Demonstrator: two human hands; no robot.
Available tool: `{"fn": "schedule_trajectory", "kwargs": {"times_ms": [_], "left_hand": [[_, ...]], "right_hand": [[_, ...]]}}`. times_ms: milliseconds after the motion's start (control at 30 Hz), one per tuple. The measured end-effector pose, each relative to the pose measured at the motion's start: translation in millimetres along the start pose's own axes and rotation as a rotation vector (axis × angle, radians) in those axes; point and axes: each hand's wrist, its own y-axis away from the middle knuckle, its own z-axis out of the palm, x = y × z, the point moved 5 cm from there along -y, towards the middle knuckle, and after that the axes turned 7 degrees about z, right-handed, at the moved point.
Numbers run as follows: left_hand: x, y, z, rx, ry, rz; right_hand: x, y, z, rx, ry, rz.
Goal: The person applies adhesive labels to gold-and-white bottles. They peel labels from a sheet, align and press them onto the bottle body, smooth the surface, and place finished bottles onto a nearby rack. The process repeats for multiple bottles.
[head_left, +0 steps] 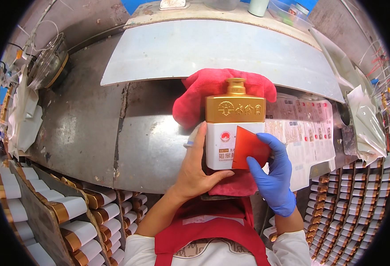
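A flat white bottle (219, 137) with a gold shoulder and neck lies on a red cloth (193, 104), its neck pointing away from me. My left hand (193, 164), bare but for something pale around one finger, grips the bottle's lower left side, thumb along its bottom edge. In my right hand (274, 173), which wears a blue glove, an orange-red flat scraper (250, 148) is pinched between thumb and fingers. The scraper lies against the right part of the bottle's white front and hides some of its print.
A metal worktable (79, 124) spans the middle, with a pale board (221, 53) along its far side. Printed label sheets (308, 128) lie right of the bottle. Racks of white-and-gold bottles (82, 232) stand at lower left and lower right. Plastic bags (368, 119) hang at the right.
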Motion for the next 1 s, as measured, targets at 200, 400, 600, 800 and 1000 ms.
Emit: {"fn": "schedule_trajectory", "kwargs": {"times_ms": [200, 400, 600, 800, 1000], "left_hand": [[-1.4, 1.0, 1.0, 0.029, 0.026, 0.007], [-2.2, 1.8, 1.2, 0.033, 0.031, 0.008], [-4.2, 3.7, 1.8, 0.032, 0.029, 0.015], [-7.8, 8.6, 1.4, 0.054, 0.067, 0.004], [-11.8, 16.0, 1.5, 0.08, 0.095, -0.047]], "right_hand": [[4.3, -1.0, 0.7, 0.026, 0.013, 0.002], [4.8, -1.5, 1.5, 0.022, 0.02, -0.01], [4.2, -0.2, 0.0, 0.03, 0.046, -0.004], [-0.5, -0.1, -3.8, 0.052, 0.029, -0.022], [-5.5, 3.0, -18.1, 0.132, -0.025, -0.033]]}}
